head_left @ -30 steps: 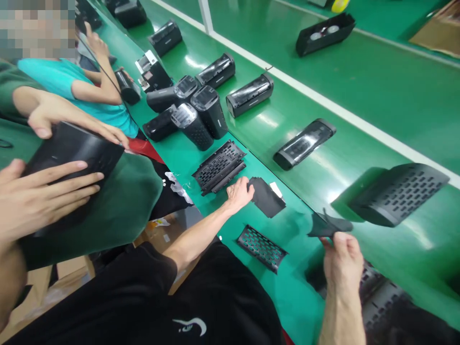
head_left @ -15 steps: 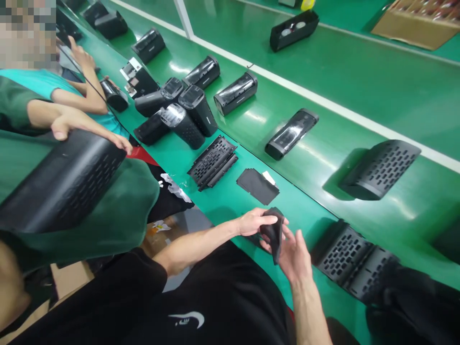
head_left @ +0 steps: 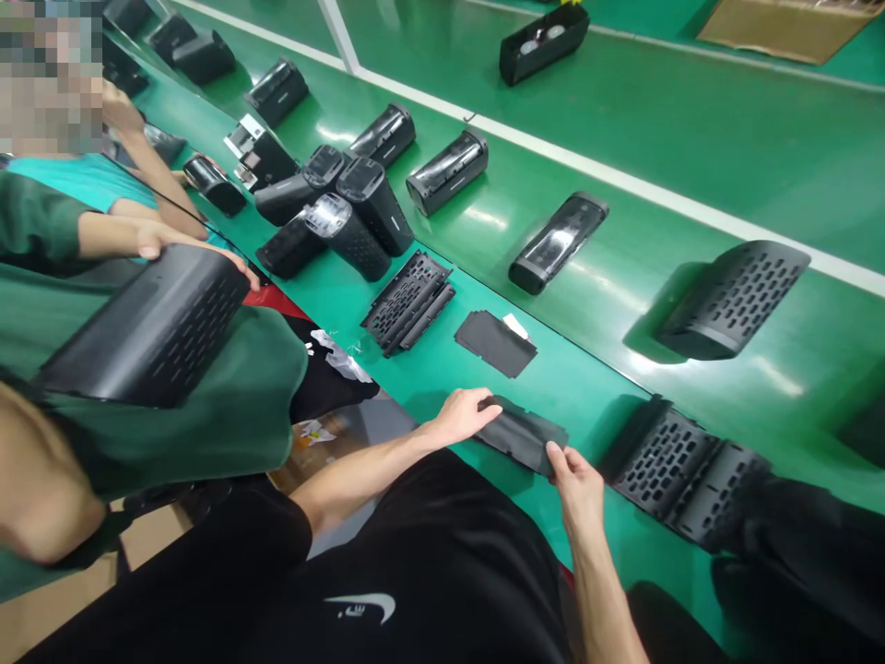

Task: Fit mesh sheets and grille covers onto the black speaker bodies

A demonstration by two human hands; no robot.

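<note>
A thin black sheet (head_left: 522, 432) with notched edges stretches between my two hands, low over the green table near its front edge. My left hand (head_left: 465, 415) pinches its left end, thumb on top. At the right corner, my right hand (head_left: 575, 466) grips it between thumb and fingers. What lies directly beneath the sheet is hidden. Just beyond it, similar black sheets (head_left: 494, 343) lie flat, with a small white piece (head_left: 515, 326) at their edge. Slotted black panels (head_left: 407, 302) are stacked farther left. To my right rests another slotted black panel (head_left: 667, 466).
Several black speaker-like housings (head_left: 359, 235) stand clustered to the left. More housings (head_left: 560, 242) lie spaced along the glossy green surface, one slotted housing (head_left: 737, 300) at right. A co-worker at left holds a large black housing (head_left: 148, 323). Black cloth (head_left: 808, 544) lies at lower right.
The sheet was folded between my hands and now is spread out flat. My right hand has turned from an open palm to gripping its corner. The co-worker's housing has shifted slightly.
</note>
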